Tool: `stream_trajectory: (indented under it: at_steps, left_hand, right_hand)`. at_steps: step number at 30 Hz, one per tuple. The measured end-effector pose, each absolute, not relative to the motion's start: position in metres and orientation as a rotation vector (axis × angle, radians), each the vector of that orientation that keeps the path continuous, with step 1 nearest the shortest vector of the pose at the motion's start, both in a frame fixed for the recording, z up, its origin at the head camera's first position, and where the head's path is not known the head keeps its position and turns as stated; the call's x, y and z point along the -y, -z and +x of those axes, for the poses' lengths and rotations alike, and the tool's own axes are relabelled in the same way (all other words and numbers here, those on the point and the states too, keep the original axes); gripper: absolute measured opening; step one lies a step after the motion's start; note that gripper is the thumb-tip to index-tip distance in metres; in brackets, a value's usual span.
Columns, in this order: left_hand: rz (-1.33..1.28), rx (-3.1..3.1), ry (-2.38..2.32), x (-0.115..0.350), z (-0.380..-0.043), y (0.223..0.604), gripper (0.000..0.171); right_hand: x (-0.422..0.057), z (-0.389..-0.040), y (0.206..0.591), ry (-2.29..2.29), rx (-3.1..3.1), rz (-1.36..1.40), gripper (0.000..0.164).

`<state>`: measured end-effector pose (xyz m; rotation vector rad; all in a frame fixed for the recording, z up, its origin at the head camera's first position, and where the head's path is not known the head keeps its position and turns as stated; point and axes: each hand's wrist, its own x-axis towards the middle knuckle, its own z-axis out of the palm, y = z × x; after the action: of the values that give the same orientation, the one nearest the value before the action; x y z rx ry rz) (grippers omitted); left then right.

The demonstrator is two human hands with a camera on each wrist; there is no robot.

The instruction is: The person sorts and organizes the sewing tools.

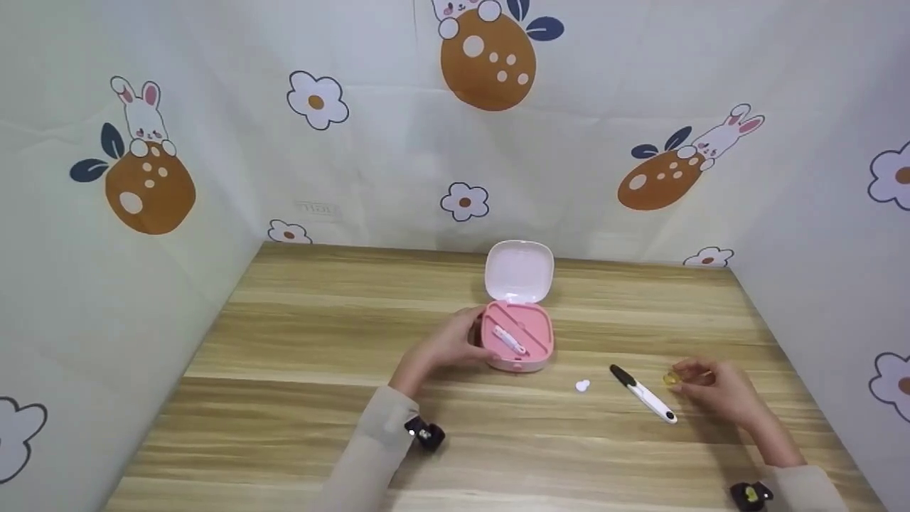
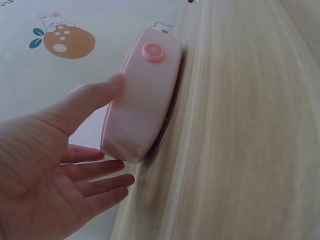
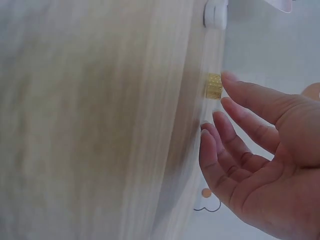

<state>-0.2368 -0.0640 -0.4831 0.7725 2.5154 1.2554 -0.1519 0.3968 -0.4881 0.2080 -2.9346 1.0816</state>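
My left hand [image 1: 455, 341] grips the left side of an open pink case [image 1: 538, 321]. In the left wrist view the thumb is on the case's front edge and the fingers are at its corner, next to a button-shaped catch [image 2: 154, 52]. A small white tool [image 1: 509, 340] lies in the case's tray. My right hand [image 1: 718, 390] is at a small gold dimpled ring [image 3: 214, 86], like a ring thimble. In the right wrist view its thumb and index fingertips are right at the ring's edge, a gap between them, the other fingers loosely bent.
A slim tool [image 1: 650, 402] with a black end and white handle lies left of my right hand. Between it and the case is a small white piece [image 1: 582, 385]. The case's white lid [image 1: 520, 272] stands raised at the back. Patterned cloth [image 1: 384, 163] walls the wooden table [image 1: 341, 299].
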Motion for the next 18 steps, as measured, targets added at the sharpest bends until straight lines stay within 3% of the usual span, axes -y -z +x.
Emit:
stream_trajectory:
  at_steps: [18]
  left_hand:
    - [0.81,-2.529,-1.262,0.0624,-0.2378,0.4837,0.088]
  right_hand:
    - [-0.397,-0.1553,0.4932,-1.021,2.953,0.256,0.017]
